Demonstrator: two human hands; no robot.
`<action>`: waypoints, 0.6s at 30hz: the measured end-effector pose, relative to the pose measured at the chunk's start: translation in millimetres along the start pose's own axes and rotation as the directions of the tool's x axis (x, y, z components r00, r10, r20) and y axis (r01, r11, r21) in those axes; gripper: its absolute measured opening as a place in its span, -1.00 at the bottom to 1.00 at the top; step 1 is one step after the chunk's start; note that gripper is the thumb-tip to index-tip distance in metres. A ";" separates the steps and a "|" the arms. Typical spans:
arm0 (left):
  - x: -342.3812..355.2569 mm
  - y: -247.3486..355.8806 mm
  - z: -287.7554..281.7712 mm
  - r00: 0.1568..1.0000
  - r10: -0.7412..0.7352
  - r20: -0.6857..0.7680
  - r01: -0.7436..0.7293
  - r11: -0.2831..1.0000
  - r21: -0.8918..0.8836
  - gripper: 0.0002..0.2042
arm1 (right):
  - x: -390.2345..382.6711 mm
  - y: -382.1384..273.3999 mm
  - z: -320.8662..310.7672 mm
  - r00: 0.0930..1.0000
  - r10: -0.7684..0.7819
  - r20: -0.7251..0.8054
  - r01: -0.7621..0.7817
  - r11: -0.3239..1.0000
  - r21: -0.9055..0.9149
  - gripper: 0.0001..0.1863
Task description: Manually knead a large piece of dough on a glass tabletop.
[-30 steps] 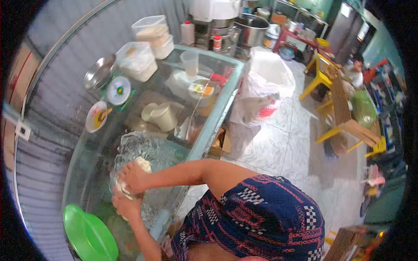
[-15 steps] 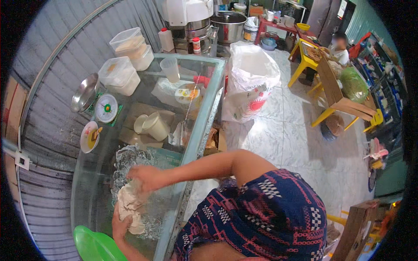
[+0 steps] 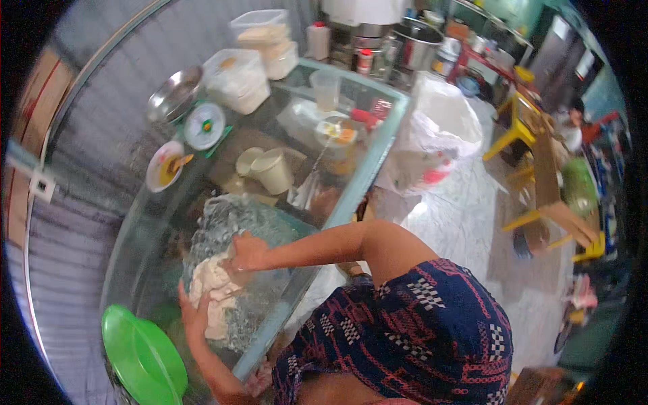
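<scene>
A pale lump of dough (image 3: pixel 214 297) lies on the glass table top, folded and uneven, with smeared flour around it. My right hand (image 3: pixel 248 252) presses on its far right end, fingers curled into the dough and partly hidden. Along the dough's left side is my left hand (image 3: pixel 194 312), thumb and fingers apart, touching the edge without wrapping round it. A green plastic basin (image 3: pixel 145 358) stands to the left of my left forearm.
Beyond the dough are a cream cup (image 3: pixel 273 171), a bowl with yellow contents (image 3: pixel 165 167), a dial scale (image 3: pixel 204 126), a metal bowl (image 3: pixel 175 94) and plastic tubs (image 3: pixel 236 79). A white sack (image 3: pixel 439 128) stands right of the table. Farther off, a person (image 3: pixel 571 131) sits by yellow stools.
The view has swung, so the table things sit farther right and higher. My right hand has come down onto the dough's far end; my left fingers are more spread beside it.
</scene>
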State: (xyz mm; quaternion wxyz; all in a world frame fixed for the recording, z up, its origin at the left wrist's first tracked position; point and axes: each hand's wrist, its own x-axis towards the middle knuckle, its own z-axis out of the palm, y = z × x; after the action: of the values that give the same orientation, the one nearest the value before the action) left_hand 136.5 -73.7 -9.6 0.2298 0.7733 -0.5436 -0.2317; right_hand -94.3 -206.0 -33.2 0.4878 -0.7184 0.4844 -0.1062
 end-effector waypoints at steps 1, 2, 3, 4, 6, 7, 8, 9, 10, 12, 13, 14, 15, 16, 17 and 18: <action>-1.8 -7.5 -1.3 1.000 0.026 0.017 -0.026 0.999 0.045 -0.18 | 1.1 -5.6 17.3 0.977 -0.007 -0.213 -0.004 0.999 -0.051 -0.17; 0.0 -10.9 -1.2 1.000 0.008 0.023 -0.009 1.000 0.022 -0.16 | 4.7 -10.1 22.7 0.981 -0.011 -0.193 -0.006 0.996 -0.091 -0.19; 2.6 -11.2 1.2 1.000 -0.014 0.025 0.014 1.000 0.002 -0.13 | 10.0 -11.3 24.3 0.986 -0.020 -0.167 -0.002 0.992 -0.130 -0.21; 6.2 -14.1 1.8 0.999 -0.036 0.028 0.036 0.999 -0.010 -0.11 | 10.9 -19.0 26.6 0.971 -0.068 -0.228 0.034 0.988 -0.149 -0.28; 13.7 1.0 -0.4 0.995 -0.078 0.064 0.078 0.997 -0.002 -0.08 | 15.2 -29.3 17.2 0.964 -0.116 -0.240 0.074 0.981 -0.179 -0.38; 12.8 12.7 -5.1 0.990 -0.110 0.085 0.108 0.994 0.022 -0.07 | 20.1 -37.8 11.3 0.975 -0.130 -0.183 0.094 0.977 -0.192 -0.41; 15.0 9.7 -4.5 0.992 -0.093 0.082 0.091 0.995 0.029 -0.07 | 27.5 -44.2 11.0 0.974 -0.175 -0.147 0.136 0.961 -0.242 -0.43; 11.1 3.6 -6.7 0.994 -0.080 0.080 0.077 0.996 0.041 -0.06 | 33.2 -53.9 15.2 0.969 -0.220 -0.109 0.182 0.941 -0.285 -0.45; 1.0 2.6 -6.5 0.991 -0.123 0.059 0.120 0.991 0.049 -0.06 | 33.8 -56.7 24.1 0.965 -0.252 -0.073 0.218 0.924 -0.314 -0.48; -5.8 13.5 -4.9 0.991 -0.134 0.027 0.128 0.979 0.159 -0.15 | 51.3 -64.1 28.7 0.950 -0.313 -0.012 0.290 0.893 -0.344 -0.50; -8.4 15.6 -7.8 0.988 -0.156 0.009 0.153 0.975 0.162 -0.15 | 64.7 -66.2 32.9 0.943 -0.329 0.052 0.323 0.865 -0.383 -0.51; -8.4 17.4 -7.9 0.987 -0.162 -0.012 0.162 0.974 0.159 -0.16 | 76.8 -66.0 36.1 0.935 -0.337 0.109 0.351 0.835 -0.423 -0.52; -9.4 18.7 -8.9 0.985 -0.167 -0.033 0.170 0.973 0.157 -0.17 | 84.8 -67.1 40.1 0.929 -0.348 0.124 0.367 0.831 -0.419 -0.52; -10.4 20.0 -9.9 0.986 -0.159 -0.050 0.165 0.972 0.166 -0.18 | 91.6 -67.3 43.7 0.884 -0.455 0.107 0.454 0.784 -0.423 -0.53; -10.5 19.3 -8.1 0.984 -0.169 -0.059 0.177 0.970 0.164 -0.18 | 93.1 -71.0 44.5 0.828 -0.554 0.090 0.534 0.728 -0.431 -0.54; -9.7 17.6 -4.7 0.977 -0.198 -0.077 0.208 0.963 0.174 -0.19 | 94.0 -73.7 43.8 0.823 -0.560 0.098 0.543 0.722 -0.429 -0.54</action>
State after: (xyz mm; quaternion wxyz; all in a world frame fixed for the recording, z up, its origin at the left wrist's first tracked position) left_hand 123.5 -69.4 5.8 0.1496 0.8490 -0.4733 -0.1811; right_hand 24.5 -250.9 -26.0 0.2502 -0.9181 0.2692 -0.1483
